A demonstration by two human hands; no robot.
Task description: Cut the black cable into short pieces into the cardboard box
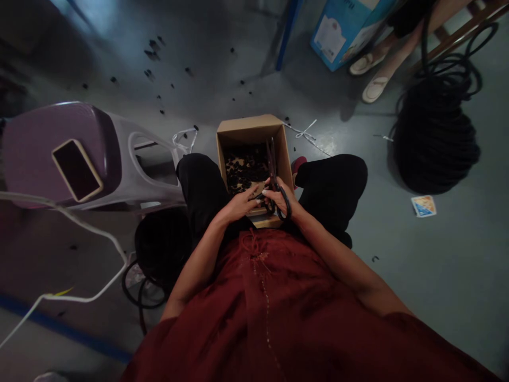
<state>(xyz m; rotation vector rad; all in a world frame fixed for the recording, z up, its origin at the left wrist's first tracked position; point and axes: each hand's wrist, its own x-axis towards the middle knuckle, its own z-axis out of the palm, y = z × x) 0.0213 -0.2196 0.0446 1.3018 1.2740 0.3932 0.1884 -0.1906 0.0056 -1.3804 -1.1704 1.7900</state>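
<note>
I sit with a small open cardboard box (248,126) between my knees; several small black pieces lie in its bottom. My right hand (281,197) grips the handles of dark scissors (272,164), whose blades point away over the box. My left hand (237,204) is closed in a pinch beside the scissors, at the box's near edge; what it pinches is too small and dark to name.
A purple plastic stool (59,146) with a phone (77,170) on it stands at my left. A big coil of black tubing (435,140) lies at right, another dark coil (159,254) by my left leg. Another person's feet (371,77) and a blue carton (342,29) are beyond. Black bits litter the floor.
</note>
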